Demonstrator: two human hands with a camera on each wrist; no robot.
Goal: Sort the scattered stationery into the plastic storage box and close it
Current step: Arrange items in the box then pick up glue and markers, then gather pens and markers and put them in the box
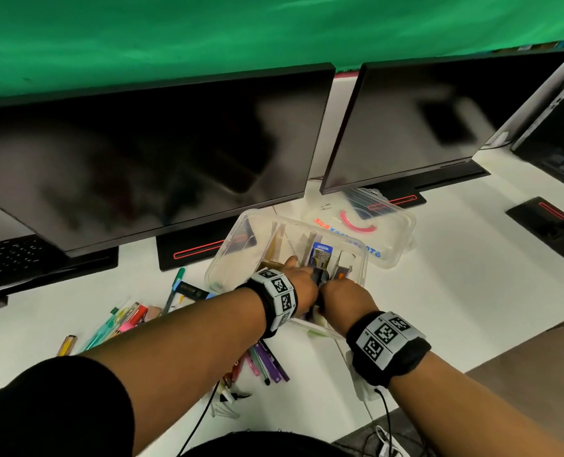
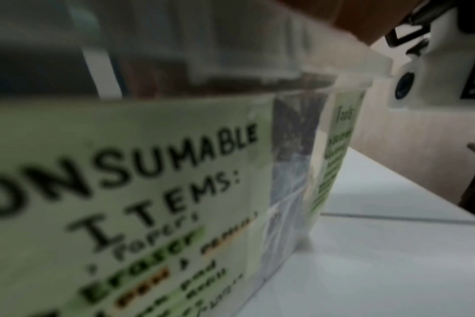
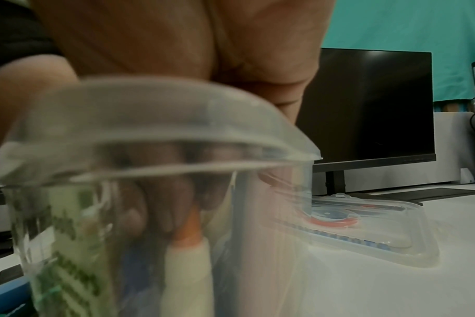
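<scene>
Right hand (image 1: 343, 293) grip round orange-capped tube (image 3: 189, 227) (in box (image 1: 228, 249))

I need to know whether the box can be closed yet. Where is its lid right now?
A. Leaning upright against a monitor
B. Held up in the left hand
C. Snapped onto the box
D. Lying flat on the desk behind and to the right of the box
D: the clear lid lies flat on the white desk beyond the open box, while both hands reach into the box.

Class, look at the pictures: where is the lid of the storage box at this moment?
In the head view the lid lies flat on the white desk, behind and right of the open storage box, before the right-hand monitor.
</scene>
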